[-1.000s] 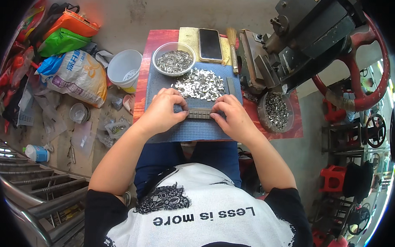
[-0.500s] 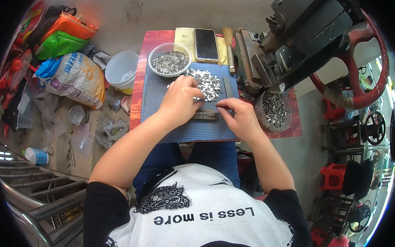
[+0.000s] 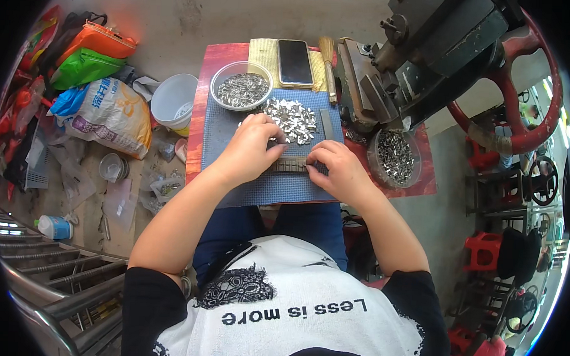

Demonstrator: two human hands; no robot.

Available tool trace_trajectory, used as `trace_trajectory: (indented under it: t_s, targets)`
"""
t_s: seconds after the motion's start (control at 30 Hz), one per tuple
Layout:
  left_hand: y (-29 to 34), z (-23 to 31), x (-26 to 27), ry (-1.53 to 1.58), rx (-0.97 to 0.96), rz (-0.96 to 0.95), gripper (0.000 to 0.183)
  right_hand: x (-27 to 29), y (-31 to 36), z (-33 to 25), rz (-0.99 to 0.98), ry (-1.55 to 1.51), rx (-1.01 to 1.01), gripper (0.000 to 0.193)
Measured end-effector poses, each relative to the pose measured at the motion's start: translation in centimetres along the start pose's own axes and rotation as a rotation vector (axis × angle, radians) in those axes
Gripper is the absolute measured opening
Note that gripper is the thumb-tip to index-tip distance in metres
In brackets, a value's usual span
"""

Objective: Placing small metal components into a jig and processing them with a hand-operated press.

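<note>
The left hand [image 3: 254,149] is bent over the blue mat, its fingers curled and its thumb near the forefinger; I cannot tell whether they pinch anything; the right hand [image 3: 338,170] has its thumb and forefinger closed about the right end of a narrow, dark grey, slotted metal bar [image 3: 290,164]; the bar lies crosswise between the two hands, its left end just beside the left thumb; beyond it, ahead of the left fingers, spreads a loose heap of small, shiny silver metal pieces [image 3: 293,123]; a flat grey metal strip [image 3: 326,124] lies right of the heap; all this rests on a blue, textured rectangular mat [image 3: 265,193] over a red, wood-patterned tabletop [image 3: 197,134].

Farther out, a round, clear plastic bowl [image 3: 242,67] of silver pieces stands at the far left; a black-screened phone [image 3: 294,63] lies on a pale yellow cloth [image 3: 263,53]; a straw-coloured brush [image 3: 328,69] lies beside it; at the right stands a black metal machine [image 3: 427,57] with a red handwheel [image 3: 507,98].
</note>
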State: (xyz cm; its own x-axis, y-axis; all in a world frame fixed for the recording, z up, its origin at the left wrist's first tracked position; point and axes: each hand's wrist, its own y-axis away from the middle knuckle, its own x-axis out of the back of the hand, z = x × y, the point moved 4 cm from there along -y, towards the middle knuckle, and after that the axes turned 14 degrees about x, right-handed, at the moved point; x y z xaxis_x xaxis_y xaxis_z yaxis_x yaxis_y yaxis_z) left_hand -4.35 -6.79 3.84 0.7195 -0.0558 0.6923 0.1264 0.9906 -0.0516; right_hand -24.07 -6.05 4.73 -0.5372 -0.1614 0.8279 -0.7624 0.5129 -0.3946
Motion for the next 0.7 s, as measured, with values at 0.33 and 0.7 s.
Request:
trace_trajectory:
  t_s: [0.33,0.7]
  targets:
    - [1.1,-0.6,-0.4,0.087,0.029,-0.042,0.013,-0.2,-1.4,3.1,0.079,0.055,-0.168,0.009]
    - [1.2,1.3,-2.0,-0.004,-0.022,-0.099,0.012,0.6,-0.9,2.8,0.137,0.021,-0.142,0.016]
